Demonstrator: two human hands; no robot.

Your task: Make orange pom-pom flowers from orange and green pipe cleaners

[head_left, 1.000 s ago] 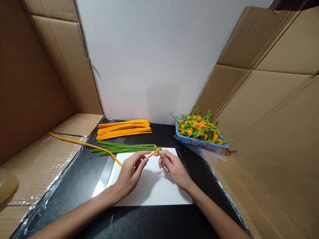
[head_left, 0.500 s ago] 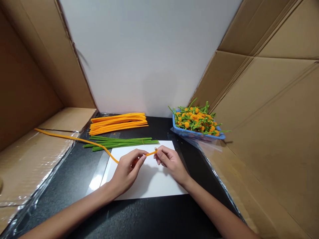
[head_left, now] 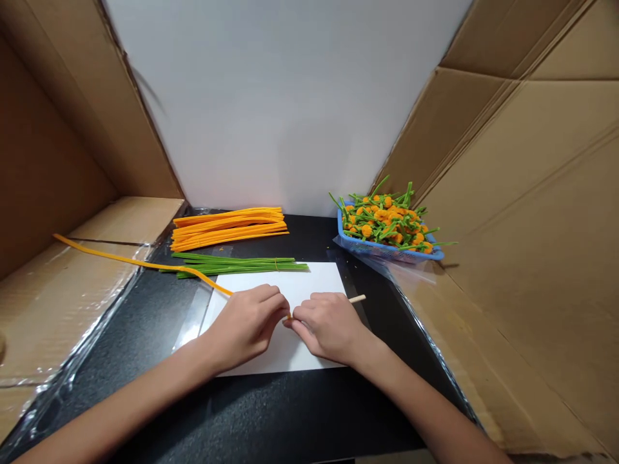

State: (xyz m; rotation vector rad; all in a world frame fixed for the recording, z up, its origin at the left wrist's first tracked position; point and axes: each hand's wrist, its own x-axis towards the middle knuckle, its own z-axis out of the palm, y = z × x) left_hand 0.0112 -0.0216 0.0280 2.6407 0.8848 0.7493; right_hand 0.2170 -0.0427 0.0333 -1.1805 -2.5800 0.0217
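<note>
The left hand (head_left: 252, 320) pinches an orange pipe cleaner (head_left: 140, 262). The right hand (head_left: 333, 325) clasps a thin wooden stick (head_left: 357, 299) above white paper (head_left: 312, 277).

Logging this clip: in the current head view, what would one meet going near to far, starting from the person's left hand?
The left hand → the green stems → the orange bundle → the white wall.

From here I count 1 left hand (head_left: 249, 322), 1 right hand (head_left: 333, 325), 1 pale stick (head_left: 358, 299) & 1 white sheet (head_left: 314, 277) nr ctr; left of ctr, 1 loose orange strip (head_left: 145, 263), 1 orange pile (head_left: 229, 229), 1 green bunch (head_left: 236, 263); ctr-right, 1 blue basket (head_left: 396, 253).
</note>
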